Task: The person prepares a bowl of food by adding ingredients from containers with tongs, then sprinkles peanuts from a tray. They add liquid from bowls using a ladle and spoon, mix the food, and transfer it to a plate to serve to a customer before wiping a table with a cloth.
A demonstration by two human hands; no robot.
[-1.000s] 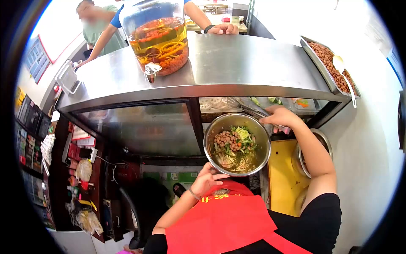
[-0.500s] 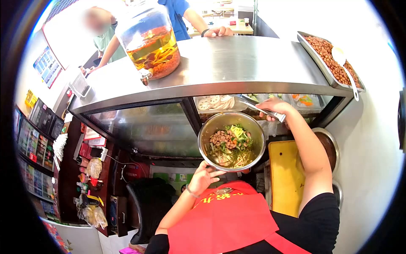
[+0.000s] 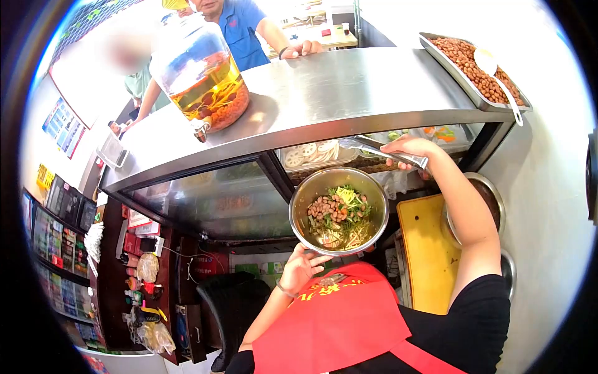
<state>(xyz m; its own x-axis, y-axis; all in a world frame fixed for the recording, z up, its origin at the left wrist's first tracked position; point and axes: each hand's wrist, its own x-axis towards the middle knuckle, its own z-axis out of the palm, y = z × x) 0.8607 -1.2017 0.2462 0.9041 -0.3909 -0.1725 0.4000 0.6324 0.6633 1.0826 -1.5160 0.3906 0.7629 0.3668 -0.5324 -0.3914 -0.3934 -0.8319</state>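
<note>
My left hand (image 3: 301, 269) supports the near rim and underside of a steel bowl (image 3: 377, 232); part of its fingers is under the bowl. Beans (image 3: 328, 209), shredded green vegetables and noodle-like strands (image 3: 356, 237) lie inside the bowl. My right hand (image 3: 411, 151) is closed around the handle of metal tongs (image 3: 374, 147), right of and beyond the bowl. The tongs point left, over the food trays in the open display case. Sliced lotus root (image 3: 313, 151) fills a tray near their tips.
A steel counter (image 3: 336, 78) spans the front, bearing a large glass jar (image 3: 215, 93) and a tray of peanuts (image 3: 464, 62) with a white spoon. Two people stand beyond it, one hand (image 3: 302, 49) resting on the edge. A yellow board (image 3: 427, 249) lies at right.
The view has shifted, so the counter and jar sit further left. The tongs have moved slightly left relative to the trays. Another person's face edge and a yellow hat now show behind the jar.
</note>
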